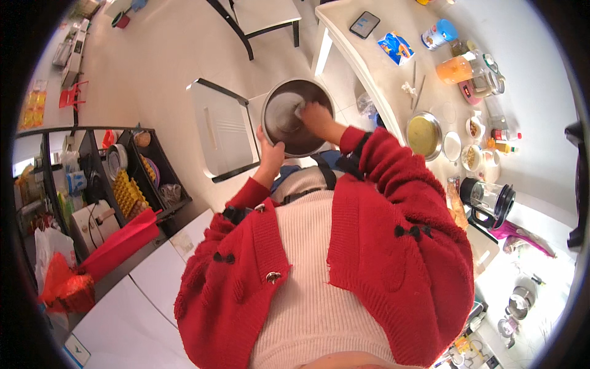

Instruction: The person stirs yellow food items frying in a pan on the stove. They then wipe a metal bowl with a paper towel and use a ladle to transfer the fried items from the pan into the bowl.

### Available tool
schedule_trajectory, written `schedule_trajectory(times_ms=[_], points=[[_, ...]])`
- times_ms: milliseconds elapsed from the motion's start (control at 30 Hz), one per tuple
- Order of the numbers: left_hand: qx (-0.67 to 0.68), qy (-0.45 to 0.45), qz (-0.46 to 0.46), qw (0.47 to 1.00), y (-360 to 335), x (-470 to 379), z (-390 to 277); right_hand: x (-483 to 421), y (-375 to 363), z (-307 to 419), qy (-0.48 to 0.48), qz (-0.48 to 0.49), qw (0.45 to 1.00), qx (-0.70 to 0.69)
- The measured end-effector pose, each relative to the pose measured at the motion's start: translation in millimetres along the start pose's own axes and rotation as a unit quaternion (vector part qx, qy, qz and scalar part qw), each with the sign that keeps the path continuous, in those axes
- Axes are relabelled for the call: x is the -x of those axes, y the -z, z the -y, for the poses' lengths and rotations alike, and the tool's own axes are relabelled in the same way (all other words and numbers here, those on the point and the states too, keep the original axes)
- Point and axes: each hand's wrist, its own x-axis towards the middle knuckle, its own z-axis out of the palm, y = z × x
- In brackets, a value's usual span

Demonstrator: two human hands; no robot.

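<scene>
A deep round stainless-steel bowl point(290, 133) is held in front of my body, with its mouth tilted up towards me. My left hand point(271, 154) grips its near left rim, thumb over the edge. Inside the mouth is my right hand point(317, 121), blurred, with its fingers closed on a small whitish wad point(299, 109) against the inner wall. Whether the wad is cloth or paper cannot be made out.
Right of me, a white table point(387, 87) holds a phone point(364, 25), a steel bowl of yellowish mixture point(423, 134), chopsticks point(419, 92) and a blender point(486, 203). Left stand a white stool point(226, 131) and a dark shelf rack point(156, 170). A chair point(260, 18) is ahead.
</scene>
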Motion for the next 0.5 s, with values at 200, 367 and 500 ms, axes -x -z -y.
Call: schedule_trajectory(times_ms=[200, 367, 500], points=[[0.034, 0.01, -0.027, 0.999, 8, -27, 28, 3, 24, 30, -0.046, 0.132, 0.818, -0.558], [0.097, 0.101, 0.014, 0.99, -1, -58, 8, -38, 40, -98, -0.104, -0.239, 0.835, -0.484], [0.138, 0.102, -0.002, 0.985, -24, -72, -8, -62, 12, -242, -0.332, -0.228, 0.882, -0.245]])
